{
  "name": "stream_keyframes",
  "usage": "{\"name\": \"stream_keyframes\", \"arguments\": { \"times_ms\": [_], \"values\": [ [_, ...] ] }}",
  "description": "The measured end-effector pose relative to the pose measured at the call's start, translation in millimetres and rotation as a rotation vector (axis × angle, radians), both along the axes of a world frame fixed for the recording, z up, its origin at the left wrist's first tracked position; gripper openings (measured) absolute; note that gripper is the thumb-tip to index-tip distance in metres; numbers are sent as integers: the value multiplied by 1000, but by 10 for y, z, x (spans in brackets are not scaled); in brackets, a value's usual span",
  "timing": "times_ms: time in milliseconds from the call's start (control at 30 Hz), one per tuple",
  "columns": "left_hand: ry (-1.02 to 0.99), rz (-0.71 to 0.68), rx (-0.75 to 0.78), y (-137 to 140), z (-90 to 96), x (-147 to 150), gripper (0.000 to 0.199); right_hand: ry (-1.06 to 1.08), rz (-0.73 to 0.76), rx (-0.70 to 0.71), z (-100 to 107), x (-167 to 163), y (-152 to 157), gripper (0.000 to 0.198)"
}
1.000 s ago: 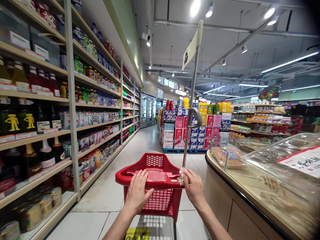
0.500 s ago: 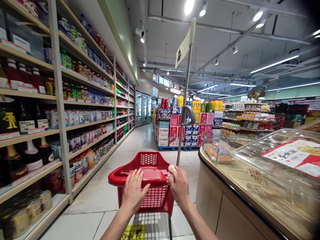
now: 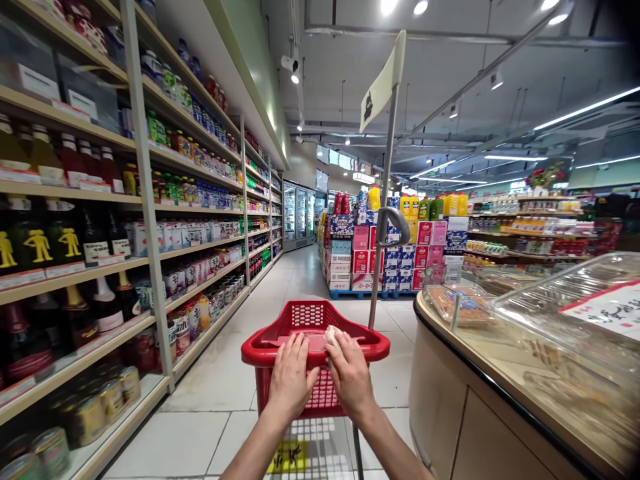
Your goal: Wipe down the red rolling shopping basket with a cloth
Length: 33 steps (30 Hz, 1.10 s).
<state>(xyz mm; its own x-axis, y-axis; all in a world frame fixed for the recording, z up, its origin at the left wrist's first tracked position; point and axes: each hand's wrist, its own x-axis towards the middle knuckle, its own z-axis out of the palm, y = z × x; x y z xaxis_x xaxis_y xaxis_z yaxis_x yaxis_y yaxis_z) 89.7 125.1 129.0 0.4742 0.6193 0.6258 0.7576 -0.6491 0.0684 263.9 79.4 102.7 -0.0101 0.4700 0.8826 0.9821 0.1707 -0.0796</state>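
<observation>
A red shopping cart with a perforated plastic basket stands right in front of me, its handle bar towards me. My left hand lies on the near bar with its fingers stretched forward. Beside it, my right hand rests at the same bar, fingers bent around a crumpled white wad that looks like tissue or cloth. A metal pole with a grey hooked grip and a cream flag rises from the cart's right side.
Shelves of bottles, cans and cartons line the left. A curved counter with clear covers and packaged food juts in close on the right. Ahead stands a stack of drink cartons on blue pallets. Yellow floor marking lies under the cart.
My right hand has slid left along the bar with the white wad, from its right end towards my left hand. The whole scene has shifted rightwards in view.
</observation>
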Motion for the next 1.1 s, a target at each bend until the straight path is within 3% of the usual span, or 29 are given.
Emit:
{"name": "stream_keyframes", "arguments": {
  "times_ms": [200,333,400,567,767,933,1000,1100],
  "values": [
    [-2,-4,-16,-32,11,-12,49,194,-222,27,-84,258,-12,38],
    [-16,-15,-15,-38,5,-4,50,69,-33,15,-58,48,27,38],
    [-12,-29,-16,-27,4,-28,48,38,-12,4,-56,63,24,37],
    [-3,-37,-36,-25,11,-62,48,238,-262,30,-83,339,7,40],
    [-16,-35,-60,-38,22,-26,49,-23,32,19,-102,9,77,37],
    [-20,-49,-87,-57,17,-44,48,224,-233,15,-100,267,93,41],
    [-23,-51,-97,-68,7,-26,49,238,-196,-9,-59,179,108,41],
    [-19,-50,-119,-79,-5,0,51,59,21,-42,-14,-74,114,37]
  ]
}}
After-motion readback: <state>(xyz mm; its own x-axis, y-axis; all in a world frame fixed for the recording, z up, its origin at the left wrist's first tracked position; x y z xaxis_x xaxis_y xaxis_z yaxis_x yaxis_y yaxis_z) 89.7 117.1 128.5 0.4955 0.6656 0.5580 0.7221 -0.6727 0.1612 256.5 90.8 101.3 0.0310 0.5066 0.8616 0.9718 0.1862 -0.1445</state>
